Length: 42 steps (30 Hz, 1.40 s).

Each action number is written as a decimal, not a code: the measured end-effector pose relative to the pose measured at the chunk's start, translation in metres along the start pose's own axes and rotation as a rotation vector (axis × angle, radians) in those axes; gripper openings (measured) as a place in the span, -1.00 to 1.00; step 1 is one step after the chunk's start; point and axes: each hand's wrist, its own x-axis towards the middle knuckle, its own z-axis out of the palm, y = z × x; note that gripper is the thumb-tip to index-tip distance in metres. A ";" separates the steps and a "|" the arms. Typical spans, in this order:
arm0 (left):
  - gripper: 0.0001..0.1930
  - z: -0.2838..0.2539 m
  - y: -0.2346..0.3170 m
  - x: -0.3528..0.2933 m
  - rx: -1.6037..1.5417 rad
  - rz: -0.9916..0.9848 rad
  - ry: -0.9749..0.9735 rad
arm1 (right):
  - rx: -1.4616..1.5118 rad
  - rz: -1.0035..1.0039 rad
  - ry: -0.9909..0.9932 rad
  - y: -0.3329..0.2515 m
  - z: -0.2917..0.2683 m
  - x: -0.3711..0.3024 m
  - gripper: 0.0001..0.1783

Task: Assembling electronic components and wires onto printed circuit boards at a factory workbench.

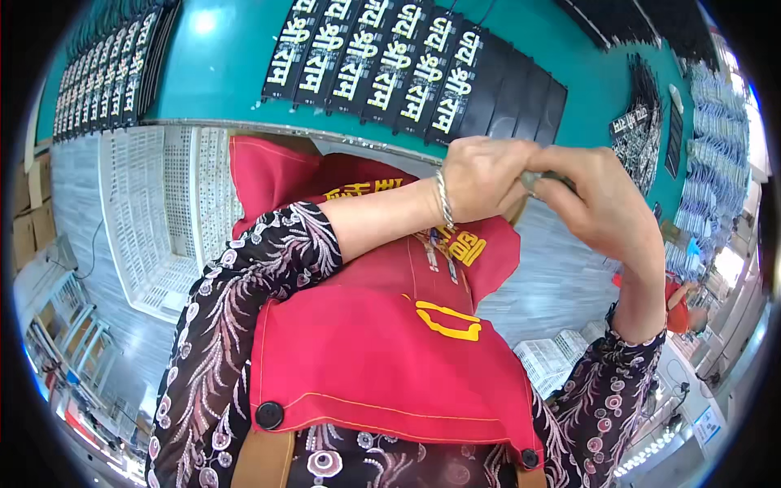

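A small grey object (543, 176), mostly hidden and too small to name, sat pinched between both hands just off the near edge of the teal table (244, 73). The left hand (480, 175) was curled closed over one end; the right hand (606, 203) gripped the other with fingers pressed together. The step appeared to be a two-handed fitting or twisting at the red apron (382, 358). Rows of black packages (407, 65) lay along the table's far side. The next move likely called for steady opposing grips.
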 end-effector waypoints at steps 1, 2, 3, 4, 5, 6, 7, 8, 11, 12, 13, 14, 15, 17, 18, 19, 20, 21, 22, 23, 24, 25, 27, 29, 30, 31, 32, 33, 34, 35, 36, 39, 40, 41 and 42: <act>-0.66 -0.004 0.002 0.005 -0.008 0.004 0.035 | -0.081 -0.061 0.002 -0.008 -0.005 0.002 -0.75; -0.67 -0.009 0.010 0.007 -0.039 -0.070 -0.007 | -0.079 0.012 -0.054 -0.021 -0.013 0.003 -0.74; -0.67 -0.011 0.013 0.009 -0.049 -0.096 -0.008 | -0.096 0.012 -0.024 -0.024 -0.018 0.002 -0.74; -0.67 -0.011 0.016 0.012 -0.055 -0.108 -0.027 | -0.098 -0.013 -0.022 -0.021 -0.018 0.001 -0.75; -0.67 -0.012 0.019 0.015 -0.060 -0.118 -0.045 | -0.101 -0.038 -0.019 -0.021 -0.020 -0.002 -0.76; -0.65 -0.014 0.022 0.017 -0.040 -0.127 -0.079 | -0.095 -0.018 -0.030 -0.022 -0.024 -0.004 -0.75; -0.65 -0.017 0.028 0.019 -0.057 -0.137 -0.101 | -0.088 -0.038 -0.008 -0.022 -0.023 -0.011 -0.73; -0.64 -0.020 0.032 0.022 -0.084 -0.119 -0.137 | -0.092 -0.025 0.010 -0.023 -0.022 -0.019 -0.72; -0.65 -0.028 0.041 0.024 -0.135 -0.153 -0.338 | 0.014 -0.063 0.104 -0.009 -0.003 -0.045 -0.74; -0.64 -0.030 0.045 0.025 -0.123 -0.167 -0.404 | 0.029 -0.067 0.147 0.001 0.009 -0.054 -0.71; -0.64 -0.031 0.050 0.028 -0.116 -0.177 -0.470 | 0.041 -0.065 0.191 0.009 0.022 -0.063 -0.68; -0.62 -0.034 0.052 0.030 -0.109 -0.210 -0.575 | 0.025 -0.014 0.237 0.020 0.039 -0.071 -0.61; -0.60 -0.040 0.055 0.039 -0.085 -0.138 -0.582 | 0.023 0.009 0.262 0.030 0.052 -0.075 -0.61; -0.55 -0.047 0.044 0.049 -0.034 0.023 -0.483 | 0.072 0.121 0.328 0.050 0.074 -0.084 -0.62; -0.54 -0.052 0.044 0.065 0.054 0.076 -0.461 | 0.110 0.185 0.314 0.056 0.071 -0.090 -0.66; -0.54 -0.048 0.034 0.071 0.122 0.112 -0.401 | 0.149 0.242 0.300 0.066 0.066 -0.094 -0.69; -0.55 -0.048 0.031 0.082 0.182 0.072 -0.428 | 0.241 0.391 0.282 0.077 0.066 -0.100 -0.66; -0.55 -0.048 0.021 0.087 0.266 0.091 -0.451 | 0.310 0.407 0.358 0.110 0.080 -0.104 -0.65; -0.55 -0.043 0.018 0.091 0.362 0.099 -0.488 | 0.312 0.406 0.440 0.124 0.077 -0.113 -0.67; -0.52 -0.038 0.015 0.094 0.416 0.049 -0.578 | 0.307 0.399 0.518 0.131 0.070 -0.120 -0.69; -0.48 -0.029 0.016 0.097 0.488 0.076 -0.616 | 0.304 0.418 0.537 0.142 0.063 -0.128 -0.69; -0.45 -0.020 0.017 0.099 0.562 0.102 -0.652 | 0.366 0.464 0.629 0.153 0.055 -0.137 -0.69; -0.34 -0.012 0.023 0.103 0.655 0.085 -0.766 | 0.395 0.488 0.767 0.173 0.033 -0.153 -0.70; -0.29 -0.004 0.034 0.107 0.748 0.069 -0.832 | 0.619 0.585 0.853 0.182 0.009 -0.165 -0.71; -0.27 -0.006 0.041 0.111 0.759 0.027 -0.863 | 0.549 0.600 0.879 0.193 -0.003 -0.163 -0.73; -0.25 -0.004 0.045 0.114 0.754 -0.011 -0.895 | 0.472 0.628 0.909 0.203 -0.016 -0.166 -0.74; -0.25 -0.003 0.045 0.113 0.744 0.003 -0.889 | 0.468 0.621 0.987 0.211 -0.027 -0.166 -0.73; -0.25 -0.004 0.044 0.112 0.760 0.022 -0.874 | 0.528 0.619 1.045 0.224 -0.039 -0.159 -0.71; -0.26 -0.005 0.044 0.111 0.773 0.035 -0.869 | 0.487 0.643 1.064 0.237 -0.053 -0.152 -0.71; -0.26 -0.006 0.044 0.112 0.789 0.048 -0.862 | 0.468 0.658 1.095 0.250 -0.065 -0.145 -0.62; -0.27 -0.007 0.045 0.112 0.781 0.064 -0.847 | 0.183 0.675 1.149 0.267 -0.075 -0.138 -0.55; -0.28 -0.003 0.038 0.103 0.739 0.055 -0.794 | -0.134 0.741 1.122 0.324 -0.091 -0.105 -0.40; -0.29 0.001 0.038 0.100 0.724 0.054 -0.779 | -0.171 0.706 1.105 0.333 -0.093 -0.102 -0.40; -0.30 0.008 0.033 0.095 0.708 0.050 -0.761 | -0.210 0.669 1.086 0.346 -0.095 -0.100 -0.41; -0.30 0.015 0.025 0.093 0.681 0.080 -0.749 | -0.263 0.670 1.118 0.374 -0.087 -0.105 -0.43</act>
